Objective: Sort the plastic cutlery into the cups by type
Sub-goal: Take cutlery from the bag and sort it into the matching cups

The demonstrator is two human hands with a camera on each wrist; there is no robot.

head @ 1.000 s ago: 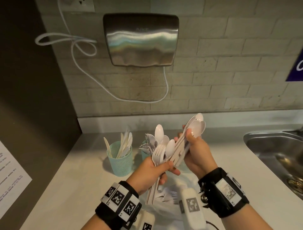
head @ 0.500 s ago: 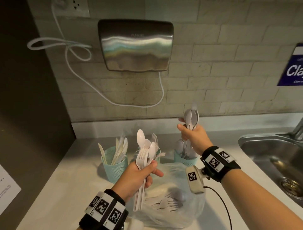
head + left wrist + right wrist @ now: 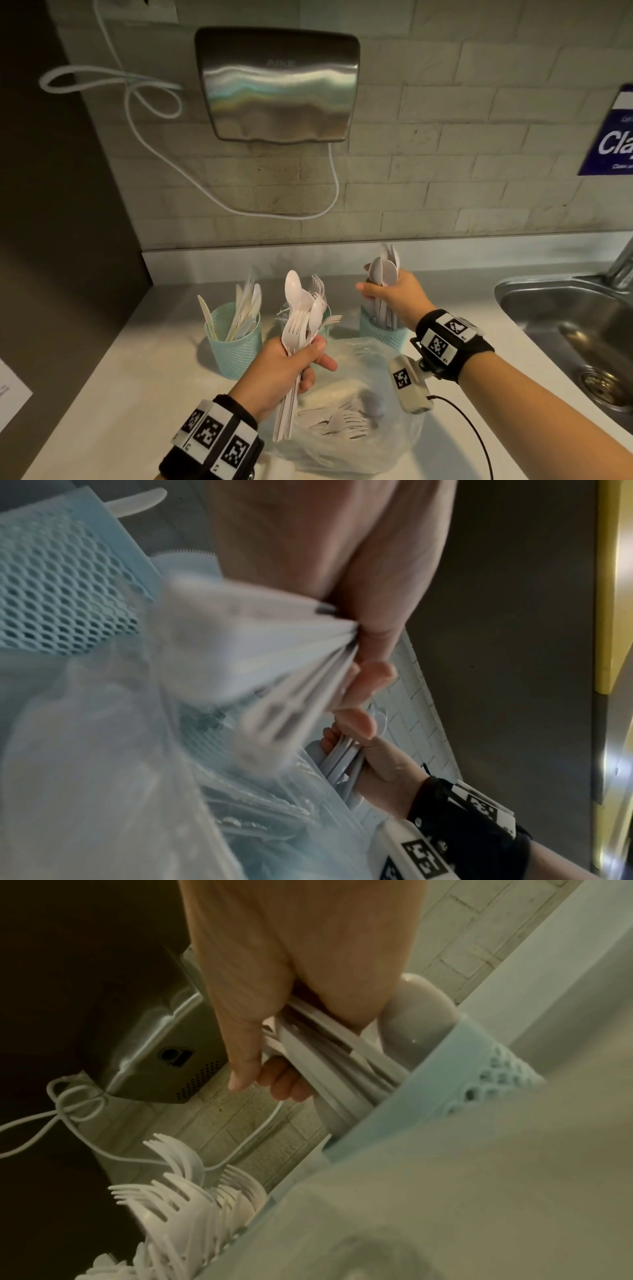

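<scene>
Three teal mesh cups stand in a row on the counter. The left cup [image 3: 236, 342] holds knives, the middle cup [image 3: 325, 313] holds forks, and the right cup [image 3: 380, 330] holds spoons. My right hand [image 3: 394, 301] grips a bunch of white spoons [image 3: 385, 269] with their handles down inside the right cup [image 3: 445, 1074]. My left hand [image 3: 291, 363] grips a mixed bundle of forks and spoons [image 3: 303, 315] upright, in front of the middle cup. A clear plastic bag [image 3: 346, 431] with more cutlery lies on the counter below both hands.
A steel sink [image 3: 575, 329] is set into the counter at the right. A metal hand dryer [image 3: 277, 89] with a white cord hangs on the tiled wall behind the cups. A dark wall panel bounds the counter on the left.
My right hand carried its bunch of spoons away from the left hand's bundle, rightward and down, so the handles now stand in the right cup. The left hand stayed about where it was.
</scene>
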